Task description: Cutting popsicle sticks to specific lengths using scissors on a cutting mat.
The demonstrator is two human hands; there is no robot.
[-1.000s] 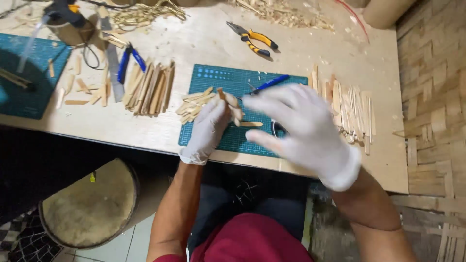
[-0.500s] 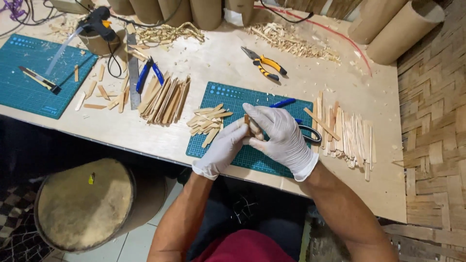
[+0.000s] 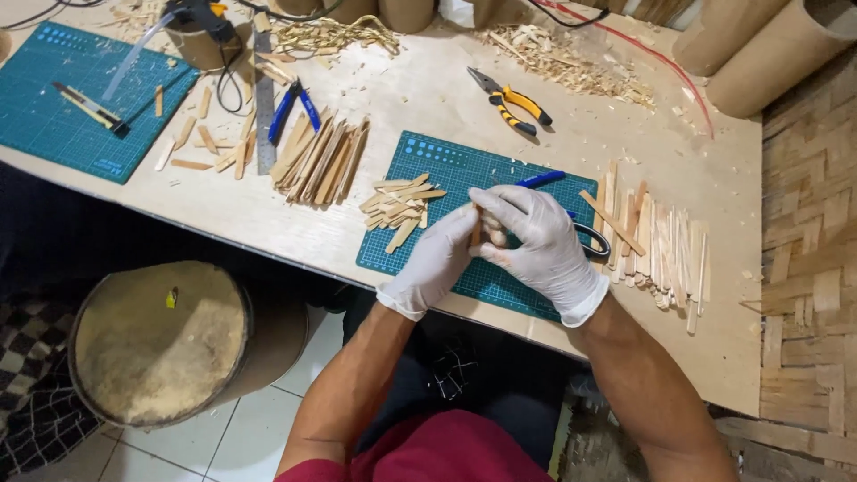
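Observation:
Both my hands wear white gloves and meet over a teal cutting mat (image 3: 446, 170) near the table's front edge. My left hand (image 3: 437, 259) and my right hand (image 3: 540, 245) pinch one short wooden stick (image 3: 476, 234) between their fingertips. A small heap of cut wooden pieces (image 3: 400, 207) lies on the mat just left of my hands. Blue-handled scissors (image 3: 544, 179) lie behind my right hand, partly hidden by it.
Long wooden strips (image 3: 656, 241) lie right of the mat, another bundle (image 3: 321, 161) to its left. Yellow-handled pliers (image 3: 511, 100), blue-handled pliers (image 3: 295, 107), a metal ruler (image 3: 263, 98), a second teal mat (image 3: 76, 98), cardboard tubes (image 3: 777, 54) and a round drum (image 3: 161, 339) under the table.
My right hand has come down from above the mat to meet my left hand, and both now grip the short stick. The view has shifted slightly.

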